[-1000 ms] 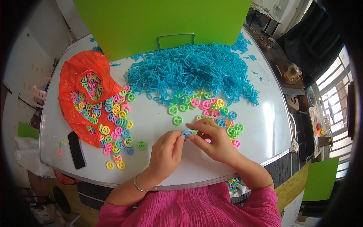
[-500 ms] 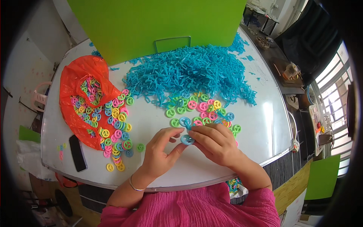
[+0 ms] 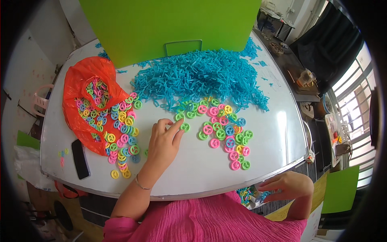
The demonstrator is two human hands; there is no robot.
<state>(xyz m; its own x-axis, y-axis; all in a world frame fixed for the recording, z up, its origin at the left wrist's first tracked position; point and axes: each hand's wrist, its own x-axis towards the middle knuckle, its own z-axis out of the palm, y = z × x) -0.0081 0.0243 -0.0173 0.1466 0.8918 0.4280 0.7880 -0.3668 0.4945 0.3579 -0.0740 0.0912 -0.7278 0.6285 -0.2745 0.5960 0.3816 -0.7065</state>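
Observation:
Over the middle of the white table (image 3: 161, 177), my left hand (image 3: 163, 141) is at the edge of the scattered toy wheels. Its thumb and forefinger are apart beside a green wheel (image 3: 185, 127), and nothing shows between them. My right hand (image 3: 291, 186) is past the table's front edge on the right, fingers stretched out and empty. Just below those fingers, a bag of small coloured plastic parts (image 3: 245, 195) shows in part, with blue pieces at its side. Pink, green, yellow and blue wheels (image 3: 229, 130) lie loosely between the hands.
A large heap of blue plastic pieces (image 3: 197, 76) lies before an upright green panel (image 3: 169, 28). At left, a red plastic bag (image 3: 74, 117) spills more wheels. A black phone (image 3: 81, 159) lies near the table's left front edge.
My hands have parted. My right hand has moved right and down past the table edge, and the blue wheel piece has left my fingers. My left hand has shifted slightly left and up.

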